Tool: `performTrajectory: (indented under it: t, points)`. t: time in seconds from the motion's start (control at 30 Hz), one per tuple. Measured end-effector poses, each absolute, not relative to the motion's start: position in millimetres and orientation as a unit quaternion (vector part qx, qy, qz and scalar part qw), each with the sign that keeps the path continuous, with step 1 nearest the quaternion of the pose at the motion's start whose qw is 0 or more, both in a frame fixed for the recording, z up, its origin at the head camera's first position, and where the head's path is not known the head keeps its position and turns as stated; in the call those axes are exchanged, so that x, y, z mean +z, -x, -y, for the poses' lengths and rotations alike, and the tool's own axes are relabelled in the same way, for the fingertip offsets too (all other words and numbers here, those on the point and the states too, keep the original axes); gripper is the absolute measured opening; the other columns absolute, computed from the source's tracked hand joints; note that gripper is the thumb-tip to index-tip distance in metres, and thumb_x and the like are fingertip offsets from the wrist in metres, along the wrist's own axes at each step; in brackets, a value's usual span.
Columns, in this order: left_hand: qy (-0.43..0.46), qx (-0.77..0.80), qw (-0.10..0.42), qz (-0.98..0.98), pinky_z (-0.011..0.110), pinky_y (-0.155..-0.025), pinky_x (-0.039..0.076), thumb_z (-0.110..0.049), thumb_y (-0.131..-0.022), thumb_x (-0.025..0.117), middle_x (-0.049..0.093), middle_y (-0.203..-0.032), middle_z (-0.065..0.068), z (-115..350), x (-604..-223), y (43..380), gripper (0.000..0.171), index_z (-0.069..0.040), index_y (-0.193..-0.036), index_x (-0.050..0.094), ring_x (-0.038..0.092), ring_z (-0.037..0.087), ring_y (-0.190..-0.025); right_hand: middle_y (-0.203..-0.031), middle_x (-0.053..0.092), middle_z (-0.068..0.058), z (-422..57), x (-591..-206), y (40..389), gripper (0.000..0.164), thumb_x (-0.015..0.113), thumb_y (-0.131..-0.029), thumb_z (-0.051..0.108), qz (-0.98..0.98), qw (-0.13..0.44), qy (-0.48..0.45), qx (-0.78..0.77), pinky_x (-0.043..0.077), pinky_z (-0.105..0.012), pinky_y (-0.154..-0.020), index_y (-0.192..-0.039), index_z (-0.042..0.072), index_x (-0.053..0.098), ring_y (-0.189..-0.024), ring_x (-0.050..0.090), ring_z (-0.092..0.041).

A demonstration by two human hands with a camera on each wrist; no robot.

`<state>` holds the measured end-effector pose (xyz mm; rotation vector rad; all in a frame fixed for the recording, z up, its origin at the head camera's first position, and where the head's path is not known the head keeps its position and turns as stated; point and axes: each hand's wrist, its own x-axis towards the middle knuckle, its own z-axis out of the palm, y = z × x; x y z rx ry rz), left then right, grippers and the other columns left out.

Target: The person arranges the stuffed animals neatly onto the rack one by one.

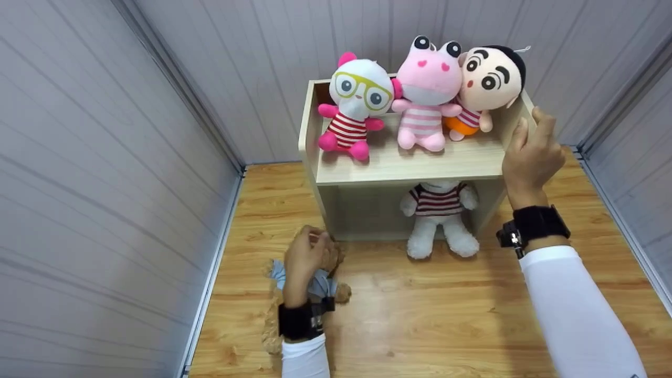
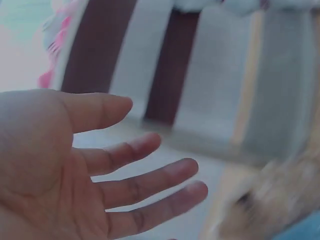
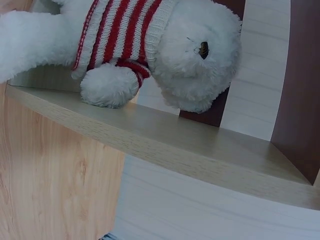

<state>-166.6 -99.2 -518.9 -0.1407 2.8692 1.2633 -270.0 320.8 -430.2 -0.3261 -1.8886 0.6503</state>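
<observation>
A small wooden shelf [image 1: 409, 170] stands against the back wall. My right hand [image 1: 535, 155] grips its right side panel, thumb on the inner face and fingers outside; in the right wrist view the fingers are out of sight. My left hand [image 1: 307, 257] is over a brown teddy bear [image 1: 344, 293] in blue clothing that lies on the floor at the shelf's front left. In the left wrist view its fingers are loosely extended with nothing in them. A white teddy bear [image 3: 200, 55] in a red-striped sweater sits in the lower compartment.
On the upper board sit a panda plush [image 1: 362, 86] with yellow glasses, a pink frog-eyed plush [image 1: 428, 84] and a black-haired doll [image 1: 493, 76]. Grey panel walls [image 1: 105, 184] enclose the wood-look floor [image 1: 420, 315] on the left, back and right.
</observation>
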Motion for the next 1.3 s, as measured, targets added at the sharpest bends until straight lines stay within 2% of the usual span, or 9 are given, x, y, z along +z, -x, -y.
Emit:
performTrajectory:
  t: [0.13,0.27,0.4,0.53,0.63,0.8,0.9,1.13,1.3]
  points:
    - [0.096,0.376,-0.019,-0.921,0.057,-0.099,0.044,-0.040,-0.104,0.057,0.071,-0.124,0.012,125.3,-516.2,155.4,0.035,-0.012,-0.124,0.064,0.068,0.033,-0.106,-0.114,0.076,-0.016,-320.9,-429.9,270.8,0.040,0.053,-0.105,0.040,0.793,0.529,0.134,0.272,0.047,-0.061,-0.068,-0.120,0.004,0.063,-0.083,0.071,-0.049]
    - [0.133,0.358,0.017,-0.924,0.067,-0.104,0.036,-0.041,-0.101,0.061,0.059,-0.139,0.020,146.1,-527.6,148.2,0.047,-0.012,-0.138,0.055,0.054,0.044,-0.126,-0.114,0.076,-0.016,-321.9,-429.8,270.8,0.039,0.054,-0.104,0.039,0.793,0.526,0.134,0.277,0.050,-0.060,-0.069,-0.119,0.004,0.063,-0.085,0.072,-0.047]
    - [0.162,0.362,0.074,-0.915,0.078,-0.106,0.027,-0.037,-0.095,0.071,0.028,-0.161,0.027,159.5,-547.5,144.3,0.076,-0.013,-0.156,0.034,0.021,0.053,-0.148,-0.116,0.076,-0.016,-321.4,-430.2,270.5,0.039,0.054,-0.105,0.038,0.795,0.521,0.135,0.281,0.052,-0.060,-0.071,-0.120,0.003,0.063,-0.088,0.073,-0.046]
    - [0.190,0.377,0.100,-0.901,0.079,-0.105,0.028,-0.031,-0.087,0.081,-0.006,-0.168,0.027,163.7,-570.9,140.5,0.099,-0.016,-0.163,0.019,0.000,0.056,-0.151,-0.117,0.076,-0.016,-320.4,-430.0,271.0,0.039,0.054,-0.105,0.038,0.795,0.521,0.134,0.279,0.051,-0.060,-0.070,-0.120,0.003,0.063,-0.087,0.073,-0.046]
    - [0.196,0.379,0.109,-0.898,0.072,-0.103,0.036,-0.030,-0.084,0.085,-0.011,-0.166,0.028,162.8,-586.1,137.1,0.101,-0.013,-0.162,0.023,0.007,0.060,-0.148,-0.115,0.076,-0.016,-320.3,-429.9,271.4,0.039,0.054,-0.105,0.038,0.795,0.522,0.132,0.279,0.050,-0.059,-0.068,-0.120,0.003,0.063,-0.084,0.072,-0.047]
    - [0.191,0.386,0.110,-0.896,0.061,-0.096,0.047,-0.034,-0.079,0.088,0.002,-0.160,0.031,160.0,-598.1,136.0,0.097,-0.010,-0.156,0.034,0.039,0.062,-0.132,-0.114,0.076,-0.016,-322.8,-429.5,270.9,0.039,0.055,-0.104,0.039,0.792,0.525,0.138,0.278,0.050,-0.061,-0.071,-0.121,0.005,0.064,-0.087,0.073,-0.047]
    - [0.182,0.383,0.112,-0.899,0.057,-0.089,0.050,-0.035,-0.078,0.089,0.008,-0.155,0.031,159.3,-599.8,136.1,0.100,-0.010,-0.157,0.034,0.050,0.058,-0.121,-0.117,0.076,-0.014,-323.7,-429.3,269.9,0.039,0.055,-0.104,0.040,0.789,0.527,0.147,0.281,0.048,-0.062,-0.071,-0.121,0.006,0.064,-0.089,0.073,-0.048]
    - [0.176,0.402,0.127,-0.889,0.041,-0.072,0.047,-0.035,-0.077,0.091,0.012,-0.151,0.030,158.2,-607.3,126.3,0.104,-0.014,-0.159,0.031,0.059,0.034,-0.086,-0.116,0.076,-0.015,-321.5,-429.2,270.0,0.039,0.054,-0.104,0.040,0.790,0.525,0.142,0.283,0.047,-0.062,-0.070,-0.120,0.005,0.063,-0.088,0.073,-0.048]
    - [0.173,0.398,0.113,-0.894,0.042,-0.074,0.048,-0.040,-0.075,0.091,0.013,-0.154,0.032,157.6,-611.9,120.9,0.105,-0.011,-0.157,0.033,0.058,0.032,-0.086,-0.115,0.076,-0.017,-321.9,-428.5,270.3,0.040,0.054,-0.105,0.040,0.790,0.525,0.139,0.285,0.049,-0.062,-0.071,-0.120,0.004,0.062,-0.092,0.073,-0.046]
